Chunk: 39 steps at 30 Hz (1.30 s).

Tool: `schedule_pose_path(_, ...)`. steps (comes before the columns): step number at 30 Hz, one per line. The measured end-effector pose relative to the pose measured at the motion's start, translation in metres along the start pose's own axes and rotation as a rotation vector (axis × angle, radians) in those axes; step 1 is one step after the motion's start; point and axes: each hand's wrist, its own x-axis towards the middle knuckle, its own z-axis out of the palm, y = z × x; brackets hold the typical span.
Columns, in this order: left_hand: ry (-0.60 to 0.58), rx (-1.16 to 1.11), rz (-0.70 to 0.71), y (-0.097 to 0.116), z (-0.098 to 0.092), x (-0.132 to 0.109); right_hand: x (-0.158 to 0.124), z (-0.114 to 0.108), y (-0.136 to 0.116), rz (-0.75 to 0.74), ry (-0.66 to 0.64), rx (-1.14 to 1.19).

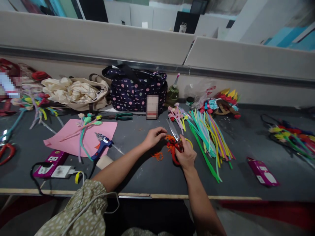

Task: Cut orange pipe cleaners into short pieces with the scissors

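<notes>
Your left hand (154, 136) pinches one end of a fuzzy orange pipe cleaner piece (170, 139), fingers closed together on it, near the middle of the dark grey felt-covered table (152, 170). Your right hand (186, 154) grips the red-handled steel scissors (175, 144), fingers clamped through and around the handles, blades pointing toward eleven o'clock past the orange piece. A small orange offcut (157, 156) lies at seven o'clock from the scissors. A fan of green, pink and yellow pipe cleaners (209, 137) lies just beside your right hand at three o'clock. A blue glue gun (102, 147) rests on a pink paper sheet (73, 139) at nine o'clock.
</notes>
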Motion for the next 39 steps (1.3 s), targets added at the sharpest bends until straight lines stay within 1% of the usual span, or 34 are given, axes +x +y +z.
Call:
schedule_pose_path(5, 0.040, -0.119, -0.089, 0.001, -0.003, 0.003, 0.000, -0.001, -0.004, -0.028, -0.022, 0.005)
schedule_pose_path(9, 0.055, -0.273, -0.139, 0.001, -0.005, 0.005, 0.000, -0.001, -0.007, -0.065, -0.025, 0.011)
schedule_pose_path(15, 0.113, -0.459, -0.207, 0.001, -0.012, 0.006, 0.000, 0.000, -0.007, -0.084, -0.036, 0.013)
schedule_pose_path(18, 0.136, -0.494, -0.220, 0.000, -0.016, 0.007, 0.000, 0.001, -0.007, -0.077, -0.045, 0.012)
schedule_pose_path(22, 0.195, -0.544, -0.248, -0.001, -0.021, 0.008, 0.000, 0.001, -0.007, -0.080, -0.057, 0.007)
schedule_pose_path(26, 0.271, -0.620, -0.284, 0.003, -0.027, 0.009, -0.001, 0.002, -0.008, -0.104, -0.076, 0.003)
schedule_pose_path(32, 0.342, -0.728, -0.313, 0.011, -0.034, 0.009, -0.002, 0.002, -0.007, -0.106, -0.103, -0.012)
schedule_pose_path(39, 0.334, -0.737, -0.314, 0.012, -0.035, 0.009, -0.002, 0.001, -0.007, -0.093, -0.108, -0.024)
